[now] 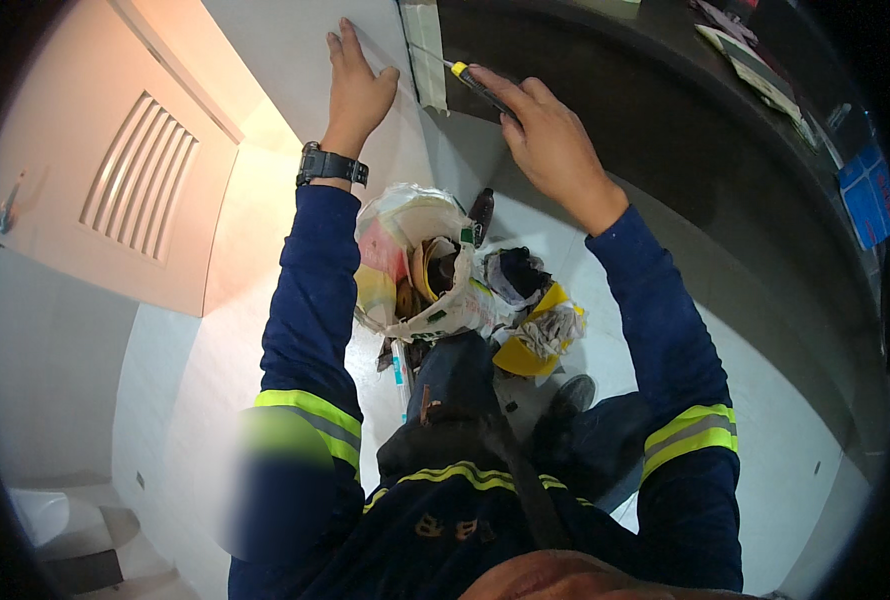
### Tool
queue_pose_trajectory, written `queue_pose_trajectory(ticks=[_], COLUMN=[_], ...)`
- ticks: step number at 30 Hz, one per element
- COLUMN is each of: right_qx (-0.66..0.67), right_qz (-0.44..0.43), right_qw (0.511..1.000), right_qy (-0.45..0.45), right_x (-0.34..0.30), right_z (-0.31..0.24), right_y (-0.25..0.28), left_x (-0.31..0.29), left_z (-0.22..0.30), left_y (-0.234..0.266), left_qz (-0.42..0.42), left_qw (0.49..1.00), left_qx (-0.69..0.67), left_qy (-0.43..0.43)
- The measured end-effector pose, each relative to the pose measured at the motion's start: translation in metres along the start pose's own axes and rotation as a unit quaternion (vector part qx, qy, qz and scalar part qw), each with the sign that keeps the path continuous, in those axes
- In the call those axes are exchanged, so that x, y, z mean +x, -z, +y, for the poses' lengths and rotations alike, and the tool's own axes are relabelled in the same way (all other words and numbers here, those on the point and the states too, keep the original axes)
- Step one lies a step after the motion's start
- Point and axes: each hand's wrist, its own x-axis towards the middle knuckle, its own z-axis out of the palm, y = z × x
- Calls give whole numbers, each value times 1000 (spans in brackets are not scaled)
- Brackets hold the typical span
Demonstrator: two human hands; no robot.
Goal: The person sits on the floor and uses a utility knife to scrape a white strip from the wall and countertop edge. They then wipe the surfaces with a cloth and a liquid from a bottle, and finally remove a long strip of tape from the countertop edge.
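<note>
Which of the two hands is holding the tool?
The right hand grips the yellow-tipped tool; the left hand, above the wristwatch, lies flat and empty on the wall.

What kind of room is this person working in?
Probably a bathroom or washroom under repair. A louvred door stands at the left, a white toilet-like fixture sits low in the corner, and a dark counter runs beside the white wall.

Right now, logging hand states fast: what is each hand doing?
Left hand: open, flat against the white wall.
Right hand: closed on a yellow-tipped screwdriver.
</note>
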Motion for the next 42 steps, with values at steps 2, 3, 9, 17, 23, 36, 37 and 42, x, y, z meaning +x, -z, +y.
queue_pose_trajectory(ticks=[2,3,9,17,23,36,37,42], right_qx=[-7,-13,-28,-13,22,-40,-48,-9], right_qz=[-22,-26,-34,-33,10,-2,-4,-22], right_qw=[1000,999,998,997,999,999,999,999], right_qy=[-14,-20,-47,-69,-34,-22,-13,-21], right_x=[-3,-6,-22,-39,-25,-20,-22,-23], right_z=[0,1,5,0,9,13,15,17], right_y=[-4,-6,-16,-1,-26,-48,-52,-45], left_x=[-1,0,0,34,50,39,42,43], left_z=[2,1,7,12,28,17,13,17], left_y=[2,2,5,23,39,29,31,30], left_qz=[-15,-16,-6,94,73,35,34,28], left_qw=[1000,1000,999,990,997,990,986,986], left_qx=[-6,-2,28,93,41,118,142,147], left_qy=[19,15,-19,-53,-4,-73,-79,-69])
